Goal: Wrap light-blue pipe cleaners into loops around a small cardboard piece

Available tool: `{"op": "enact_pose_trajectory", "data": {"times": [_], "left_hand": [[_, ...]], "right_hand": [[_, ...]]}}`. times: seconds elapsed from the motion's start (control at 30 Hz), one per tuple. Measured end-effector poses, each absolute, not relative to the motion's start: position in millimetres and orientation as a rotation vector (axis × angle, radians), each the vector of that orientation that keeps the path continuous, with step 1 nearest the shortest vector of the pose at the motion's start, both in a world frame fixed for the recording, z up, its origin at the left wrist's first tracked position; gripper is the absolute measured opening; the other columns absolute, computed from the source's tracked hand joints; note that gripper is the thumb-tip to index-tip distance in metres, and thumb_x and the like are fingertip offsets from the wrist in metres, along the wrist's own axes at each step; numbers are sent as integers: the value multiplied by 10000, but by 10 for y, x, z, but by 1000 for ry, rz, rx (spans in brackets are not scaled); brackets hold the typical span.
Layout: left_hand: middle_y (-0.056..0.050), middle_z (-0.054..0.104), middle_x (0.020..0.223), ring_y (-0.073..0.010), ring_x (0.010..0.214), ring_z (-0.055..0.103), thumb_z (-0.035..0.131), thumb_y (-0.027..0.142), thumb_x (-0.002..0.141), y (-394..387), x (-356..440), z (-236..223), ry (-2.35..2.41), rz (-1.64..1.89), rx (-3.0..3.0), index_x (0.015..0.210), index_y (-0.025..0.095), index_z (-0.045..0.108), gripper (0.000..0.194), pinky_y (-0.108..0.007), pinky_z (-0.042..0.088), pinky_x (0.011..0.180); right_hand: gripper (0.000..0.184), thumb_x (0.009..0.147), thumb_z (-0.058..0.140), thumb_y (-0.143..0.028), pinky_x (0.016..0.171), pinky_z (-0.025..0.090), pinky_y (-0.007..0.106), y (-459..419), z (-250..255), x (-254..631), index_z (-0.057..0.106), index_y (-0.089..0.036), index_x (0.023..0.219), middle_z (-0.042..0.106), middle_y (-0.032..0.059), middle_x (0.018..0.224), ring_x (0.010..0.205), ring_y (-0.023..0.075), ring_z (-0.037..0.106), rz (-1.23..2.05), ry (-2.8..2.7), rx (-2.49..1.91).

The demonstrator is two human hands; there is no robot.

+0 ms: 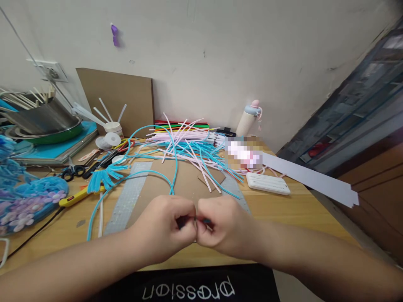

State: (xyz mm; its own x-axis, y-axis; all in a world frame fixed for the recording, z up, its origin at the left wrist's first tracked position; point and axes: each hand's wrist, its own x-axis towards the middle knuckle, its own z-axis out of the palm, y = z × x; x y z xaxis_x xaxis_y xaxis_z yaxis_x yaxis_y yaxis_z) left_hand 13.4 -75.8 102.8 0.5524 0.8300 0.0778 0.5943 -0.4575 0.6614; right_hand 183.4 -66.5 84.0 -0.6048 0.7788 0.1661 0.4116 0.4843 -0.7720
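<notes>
My left hand (163, 228) and my right hand (220, 226) are both curled into fists and pressed knuckle to knuckle over the front of a wooden table (299, 209). Between the pinched fingers sits something small and dark that I cannot make out. A blue pipe cleaner (171, 176) runs from just behind my left hand up toward a loose heap of blue and pink pipe cleaners (192, 149). Under my hands lies a brown cardboard sheet (185, 178).
A white flat case (267, 183) and a long white paper strip (310, 178) lie to the right. Black scissors (73, 171), a yellow cutter (74, 196), tape rolls (108, 140) and blue-purple pipe-cleaner flowers (25, 201) crowd the left. A metal pot (44, 117) stands far left, a bottle (250, 117) against the wall.
</notes>
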Motion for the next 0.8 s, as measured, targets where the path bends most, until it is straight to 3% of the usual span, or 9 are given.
{"op": "enact_pose_trajectory", "data": {"times": [0.1,0.2,0.27,0.4,0.53,0.7,0.8], "left_hand": [[63,333,476,-64,467,291,412,147,628,-727,162,1058,1108,366,1606,532,155,442,100,-191,219,442],[57,388,499,-63,466,296,418,187,650,-700,142,1070,1031,345,1349,582,156,457,84,-189,238,444],[51,402,524,-70,498,327,449,197,667,-701,120,1076,1041,387,1451,598,154,472,84,-189,266,468],[53,388,527,-71,510,345,449,172,704,-732,91,1089,1086,398,1808,631,149,521,106,-185,268,473],[53,412,534,-61,495,346,435,129,707,-752,76,1091,1080,431,2112,635,155,530,121,-180,255,467],[60,379,527,-55,485,299,437,81,659,-776,70,1070,1046,501,2238,584,155,478,113,-182,230,462],[64,340,516,-59,491,284,435,94,647,-761,91,1036,1050,456,1997,562,153,455,106,-182,221,457]], "right_hand": [[196,764,482,-194,487,194,262,-698,814,1925,416,-199,580,372,-16,542,512,114,282,531,-2482,-693],[186,769,485,-208,482,224,254,-701,838,1965,428,-202,592,385,-18,538,507,111,311,607,-2434,-712],[129,765,470,-227,463,267,229,-688,888,1952,436,-197,643,417,-27,547,489,94,368,982,-2243,-901],[87,775,396,-259,322,250,173,-606,993,1917,437,-187,749,510,-41,547,340,60,408,2109,-1635,-1087],[52,718,472,-219,280,212,144,-528,990,1914,453,-171,716,523,-51,527,295,37,391,2486,-1349,-986],[72,661,477,-181,333,225,151,-568,913,1855,406,-190,666,461,-80,477,326,33,317,2292,-1470,-1044],[98,634,478,-135,418,254,185,-646,862,1846,400,-183,597,407,-65,496,427,52,328,1577,-1976,-1032]]}}
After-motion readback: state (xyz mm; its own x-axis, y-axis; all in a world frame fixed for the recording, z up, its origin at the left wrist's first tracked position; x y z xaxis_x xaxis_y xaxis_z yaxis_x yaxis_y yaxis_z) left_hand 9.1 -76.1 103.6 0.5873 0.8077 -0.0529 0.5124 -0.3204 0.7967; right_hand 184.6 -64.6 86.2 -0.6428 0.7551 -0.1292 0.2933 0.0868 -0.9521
